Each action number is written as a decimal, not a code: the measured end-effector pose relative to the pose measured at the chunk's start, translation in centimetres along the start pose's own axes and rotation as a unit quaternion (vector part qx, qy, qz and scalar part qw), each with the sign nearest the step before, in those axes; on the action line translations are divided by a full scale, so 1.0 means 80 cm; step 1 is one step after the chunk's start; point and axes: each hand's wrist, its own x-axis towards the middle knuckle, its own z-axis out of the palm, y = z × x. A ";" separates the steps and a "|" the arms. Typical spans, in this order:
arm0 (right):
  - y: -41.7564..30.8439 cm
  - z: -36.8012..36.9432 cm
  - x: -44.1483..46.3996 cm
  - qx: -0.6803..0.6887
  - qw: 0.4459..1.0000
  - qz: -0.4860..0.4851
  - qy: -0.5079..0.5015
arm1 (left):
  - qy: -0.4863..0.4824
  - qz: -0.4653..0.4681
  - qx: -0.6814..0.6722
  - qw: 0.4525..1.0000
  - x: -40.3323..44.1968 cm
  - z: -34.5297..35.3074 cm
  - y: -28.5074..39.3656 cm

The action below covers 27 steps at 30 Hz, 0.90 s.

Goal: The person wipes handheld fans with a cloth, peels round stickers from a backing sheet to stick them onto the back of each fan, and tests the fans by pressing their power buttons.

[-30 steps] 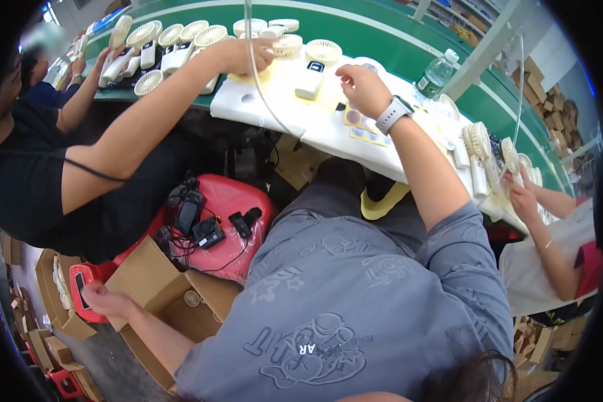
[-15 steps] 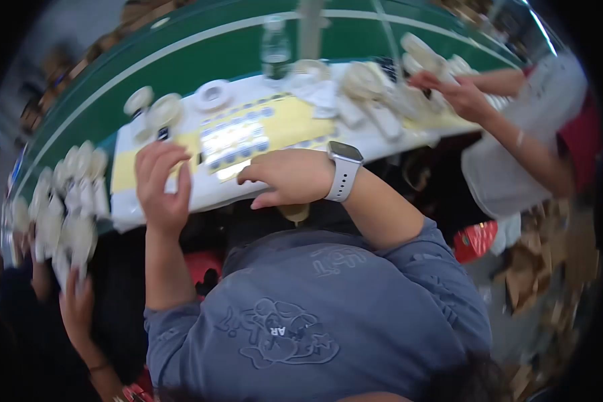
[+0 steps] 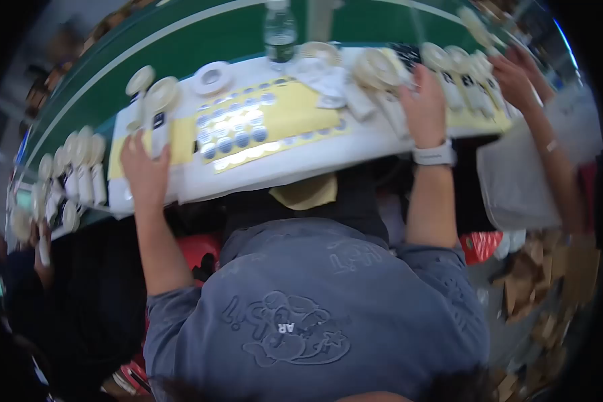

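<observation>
My left hand rests at the left part of the table, fingers spread beside the handle of a cream handheld fan. A second handheld fan lies just behind it. My right hand, with a white watch on the wrist, is raised at the right, fingers apart, next to a cream handheld fan and its handle; whether it touches them I cannot tell. Between my hands lies a yellow sheet carrying a shiny sheet of round stickers.
A roll of white tape and a water bottle stand at the back. More fans line up at the left. At the right, a co-worker's hands are beside several fans. Cardboard lies on the floor.
My right hand has moved from over the sticker sheet to the fans at the right. My left hand has lowered toward the table. The co-worker's hands have shifted farther right.
</observation>
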 end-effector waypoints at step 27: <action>0.000 0.022 0.073 0.169 0.971 0.019 -0.166 | -0.227 -0.226 0.056 0.946 0.136 0.079 -0.092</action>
